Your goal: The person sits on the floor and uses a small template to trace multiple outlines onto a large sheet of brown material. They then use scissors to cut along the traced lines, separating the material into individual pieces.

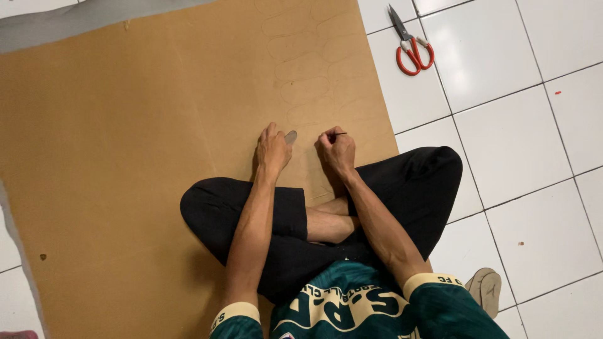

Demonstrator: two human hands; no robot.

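Brown sheet [125, 157] spread flat on white tiled floor [515, 125], under both hands and under crossed legs [301, 220] in black trousers. Traced oval outlines [308, 75] in a column on sheet, just beyond the hands. Left hand [273, 150] pressed down on sheet, fingers curled, holding small grey template [291, 136] flat under fingertips. Right hand [336, 150] just beside left, closed in narrow grip around thin dark pen [340, 134], tip touching sheet. Red-handled scissors [409, 44] lying on tiles, well apart, beyond right hand and off sheet edge. Beige sole piece [487, 289] on tiles behind right elbow. Green sleeves with cream cuffs at both forearms.
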